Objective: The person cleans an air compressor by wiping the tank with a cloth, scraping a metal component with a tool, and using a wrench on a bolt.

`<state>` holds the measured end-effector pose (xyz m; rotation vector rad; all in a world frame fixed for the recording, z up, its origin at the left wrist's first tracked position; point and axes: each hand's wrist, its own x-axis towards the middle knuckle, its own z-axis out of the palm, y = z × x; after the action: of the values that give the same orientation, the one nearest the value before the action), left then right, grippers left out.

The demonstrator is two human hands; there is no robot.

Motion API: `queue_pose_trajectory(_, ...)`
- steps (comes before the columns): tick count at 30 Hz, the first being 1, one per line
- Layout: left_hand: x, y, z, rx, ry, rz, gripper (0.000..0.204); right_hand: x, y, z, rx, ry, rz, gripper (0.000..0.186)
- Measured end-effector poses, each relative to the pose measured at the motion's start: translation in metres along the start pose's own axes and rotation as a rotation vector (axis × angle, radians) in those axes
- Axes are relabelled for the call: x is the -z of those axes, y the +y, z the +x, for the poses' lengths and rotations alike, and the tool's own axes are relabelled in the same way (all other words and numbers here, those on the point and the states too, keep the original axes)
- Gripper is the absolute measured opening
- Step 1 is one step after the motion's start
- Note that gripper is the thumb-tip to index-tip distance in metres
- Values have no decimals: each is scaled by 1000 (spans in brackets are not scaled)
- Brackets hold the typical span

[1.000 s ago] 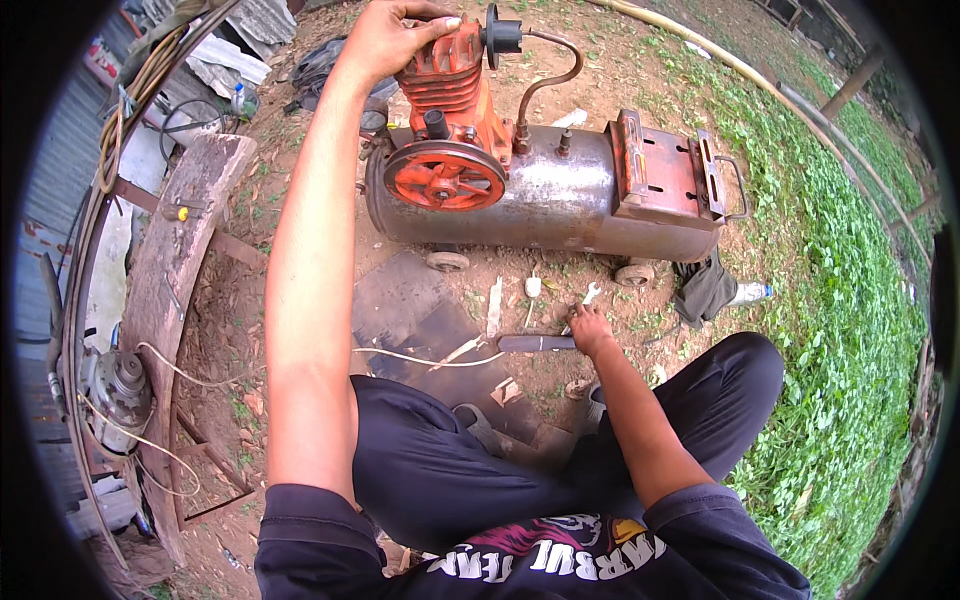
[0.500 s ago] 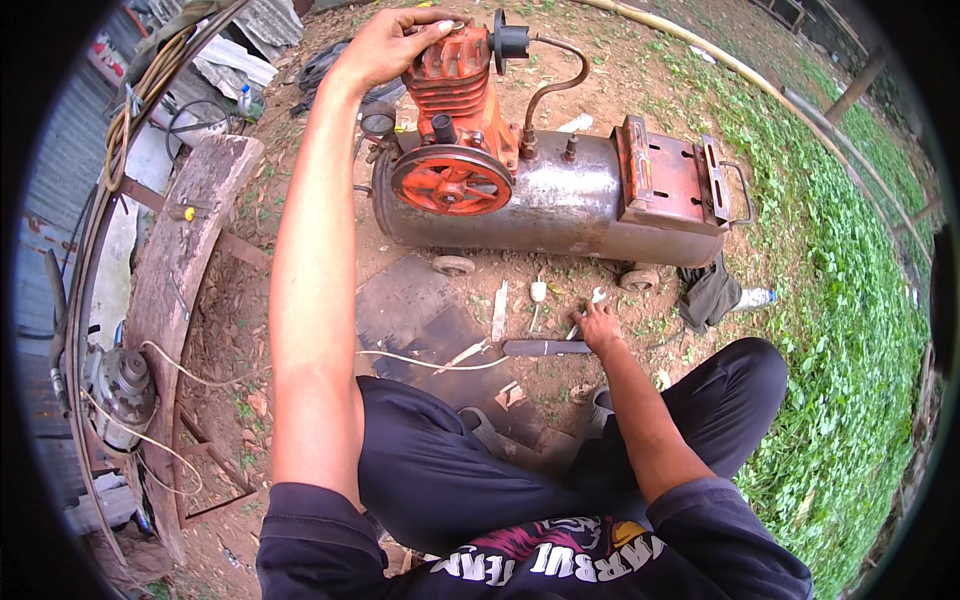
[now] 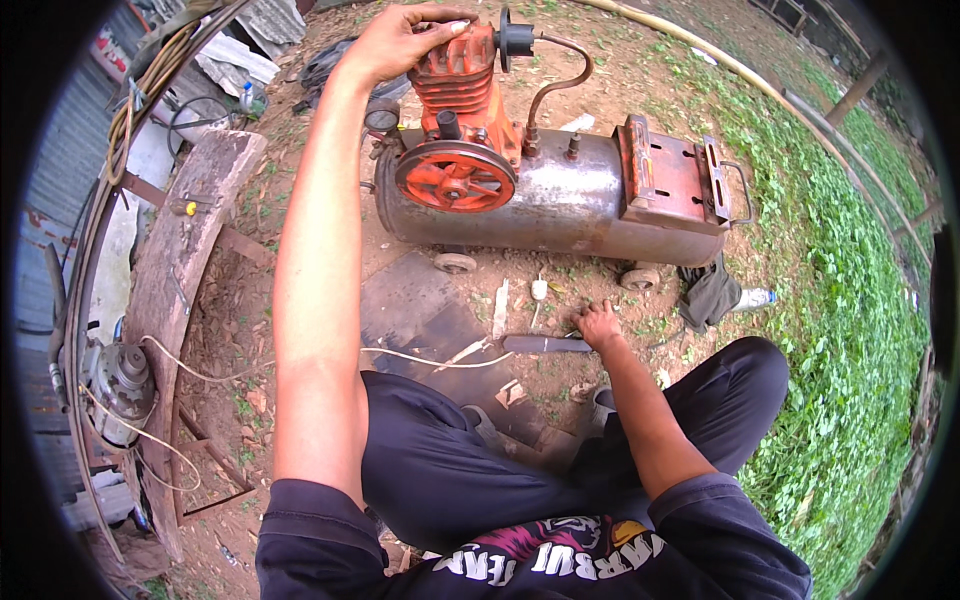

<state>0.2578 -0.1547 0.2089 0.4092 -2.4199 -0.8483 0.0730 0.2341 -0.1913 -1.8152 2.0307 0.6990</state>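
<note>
While the person sits on the dirt ground [image 3: 300, 330] with knees bent in dark trousers [image 3: 470, 470], both bare arms reach forward. Near the knees, the right hand [image 3: 598, 325] rests low on the ground. Its grip is partly curled, with the fingertips touching the right end of a dark flat tool [image 3: 545, 344] that lies on the ground. You cannot tell if the fingers are closed around it or just resting on it. Just left of the tool lies a thin white cord [image 3: 300, 365], which runs off to the left. A dark flat sheet [image 3: 420, 310] lies on the dirt under these things.

A bit farther stands an old air compressor. Its long grey tank [image 3: 570, 205] lies on its side on small wheels [image 3: 455, 263]. A red spoked wheel [image 3: 455, 177] sits on the left end of the tank. A rusty red plate [image 3: 665, 170] sits on the right end. A dark cloth [image 3: 708, 293] and a small bottle [image 3: 755, 297] lie near the right wheel.

Farther still, the left hand [image 3: 400, 40] is on top of the orange pump head [image 3: 460, 75]. Its grip is wrapped over the top of the pump, fingers bent down on it.

A worn wooden plank [image 3: 185, 260] lies on the far left. Green plants [image 3: 850, 300] cover the right side.
</note>
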Motion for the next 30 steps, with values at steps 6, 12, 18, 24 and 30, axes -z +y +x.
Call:
queue_pose_trajectory(6,-7,-6,7,-41,97,53,31,-17,10,2,-7,82,-39,39)
queue_pose_trajectory(12,-10,-12,6,-110,184,57,27,-1,7,-3,-8,57,25,34)
queue_pose_trajectory(18,-16,-15,12,-101,209,-45,31,-10,8,1,-37,129,10,29)
queue_pose_trajectory(24,-13,-1,4,-15,152,-41,31,-11,8,2,-35,95,50,28)
queue_pose_trajectory(30,-7,0,7,86,129,-47,31,-17,12,2,-50,68,89,27)
